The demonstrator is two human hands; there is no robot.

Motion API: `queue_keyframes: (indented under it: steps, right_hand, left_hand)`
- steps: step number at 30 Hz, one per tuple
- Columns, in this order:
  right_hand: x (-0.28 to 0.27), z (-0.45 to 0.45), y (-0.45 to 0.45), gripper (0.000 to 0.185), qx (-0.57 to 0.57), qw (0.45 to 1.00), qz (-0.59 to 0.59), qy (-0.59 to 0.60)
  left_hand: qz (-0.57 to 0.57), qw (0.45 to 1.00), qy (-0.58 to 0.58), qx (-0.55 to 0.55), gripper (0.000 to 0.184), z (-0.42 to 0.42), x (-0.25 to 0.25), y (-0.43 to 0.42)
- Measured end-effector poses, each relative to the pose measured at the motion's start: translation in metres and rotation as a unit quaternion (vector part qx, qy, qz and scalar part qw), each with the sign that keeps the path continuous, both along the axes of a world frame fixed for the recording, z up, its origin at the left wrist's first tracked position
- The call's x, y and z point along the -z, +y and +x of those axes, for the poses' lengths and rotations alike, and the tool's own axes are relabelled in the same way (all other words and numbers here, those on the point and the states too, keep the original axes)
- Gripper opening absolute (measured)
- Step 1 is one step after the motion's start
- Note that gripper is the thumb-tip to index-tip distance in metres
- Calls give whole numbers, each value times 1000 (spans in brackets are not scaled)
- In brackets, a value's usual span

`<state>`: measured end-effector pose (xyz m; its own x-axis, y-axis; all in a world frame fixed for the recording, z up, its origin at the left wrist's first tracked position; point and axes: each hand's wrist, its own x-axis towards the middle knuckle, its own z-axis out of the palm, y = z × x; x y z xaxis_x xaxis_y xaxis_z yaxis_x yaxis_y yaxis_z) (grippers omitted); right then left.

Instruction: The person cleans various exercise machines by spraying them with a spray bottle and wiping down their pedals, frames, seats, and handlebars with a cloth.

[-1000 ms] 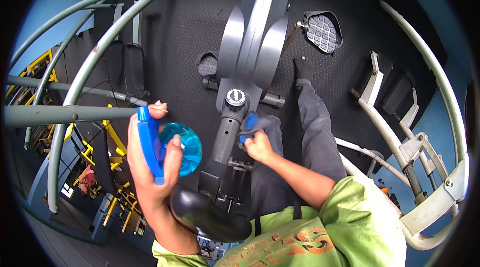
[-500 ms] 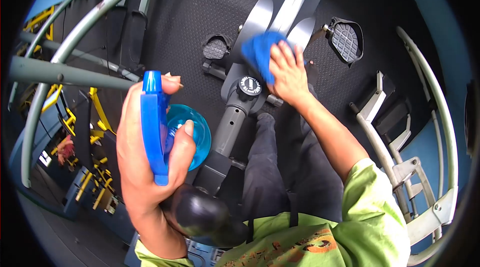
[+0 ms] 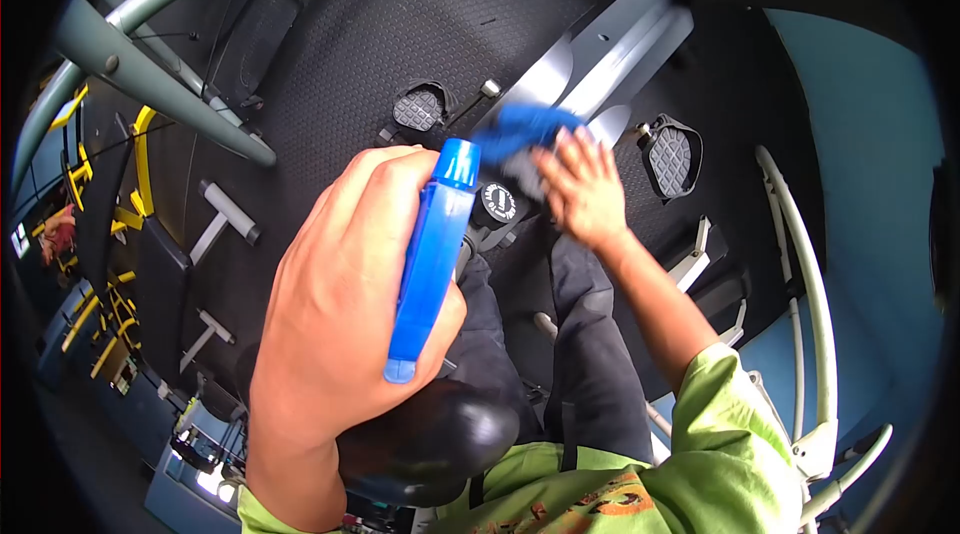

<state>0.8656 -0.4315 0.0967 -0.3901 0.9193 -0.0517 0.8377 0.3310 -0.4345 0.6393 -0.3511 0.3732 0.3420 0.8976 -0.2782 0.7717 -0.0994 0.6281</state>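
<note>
My left hand [image 3: 335,294] is wrapped round the neck of a spray bottle [image 3: 432,269], whose blue trigger head points up toward the camera. The bottle's body is hidden behind the hand. Farther forward, my right hand [image 3: 590,196] presses a blue cloth [image 3: 528,130], blurred by motion, on the lower frame of an exercise bike [image 3: 610,64]. A round black adjustment knob [image 3: 497,202] sits just below the cloth. Strapped pedals lie on both sides, the left pedal [image 3: 420,107] and the right pedal [image 3: 672,159]. Under my left wrist is the black saddle [image 3: 435,434].
Grey-green tubing [image 3: 150,84] of another machine rises at the left, with yellow-framed equipment [image 3: 140,174] behind it. A pale curved rail [image 3: 805,274] stands at the right, before a blue wall [image 3: 870,234]. Black textured matting [image 3: 370,24] covers the floor.
My left hand and the spray bottle have swung to the right in view, and the bottle's body has gone out of sight. The cloth has shifted slightly on the frame. The view has turned.
</note>
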Motion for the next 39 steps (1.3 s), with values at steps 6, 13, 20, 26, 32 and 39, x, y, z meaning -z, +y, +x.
queue_keyframes:
  steps: [6, 13, 20, 26, 32, 39]
  right_hand:
    - [18, -22, 100, 39, -6, 998, 28, 53]
    - [5, -107, 118, 44, -447, 872, -198, -14]
    - [32, 28, 141, 40, 32, 999, 17, 2]
    - [24, 1, 113, 40, 73, 996, 24, 35]
    - [39, 22, 66, 51, 25, 993, 68, 98]
    - [60, 10, 112, 62, 383, 919, -16, 95]
  left_hand:
    - [9, 1000, 8, -7, 50, 3, 0, 1]
    - [23, 1000, -5, -7, 50, 3, 2, 2]
    - [-5, 1000, 30, -7, 50, 0, -2, 1]
    - [-8, 1000, 20, -10, 50, 5, -6, 3]
    - [-16, 1000, 14, 12, 47, 5, -6, 5]
    - [3, 1000, 25, -15, 43, 9, -10, 0]
